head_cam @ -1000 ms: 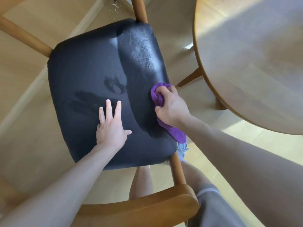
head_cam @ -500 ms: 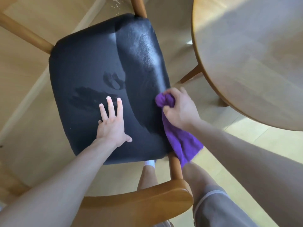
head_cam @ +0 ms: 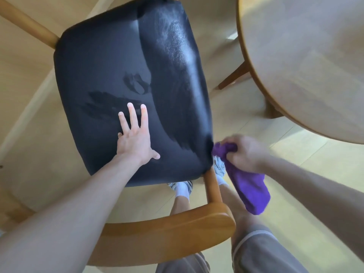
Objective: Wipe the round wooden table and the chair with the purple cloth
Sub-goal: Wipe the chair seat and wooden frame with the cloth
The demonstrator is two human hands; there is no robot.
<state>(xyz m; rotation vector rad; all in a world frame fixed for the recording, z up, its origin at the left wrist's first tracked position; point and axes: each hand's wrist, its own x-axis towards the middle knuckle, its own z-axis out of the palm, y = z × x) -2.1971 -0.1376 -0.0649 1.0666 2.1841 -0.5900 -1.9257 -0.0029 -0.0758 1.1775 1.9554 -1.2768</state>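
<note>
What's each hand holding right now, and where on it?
The right hand grips the cloth by its bunched upper end; the rest hangs free beside the seat's corner. The left hand holds nothing, lying flat with fingers spread on the seat.

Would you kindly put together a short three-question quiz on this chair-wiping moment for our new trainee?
1. True or false: the left hand lies flat with fingers spread on the black seat.
2. Multiple choice: the purple cloth is (a) spread on the round wooden table, (b) gripped in the right hand at the seat's near right corner, (c) draped over the wooden backrest.
3. Fill in: the cloth's loose end hangs ____ the right hand.

Key: 1 true; 2 b; 3 below.
</note>
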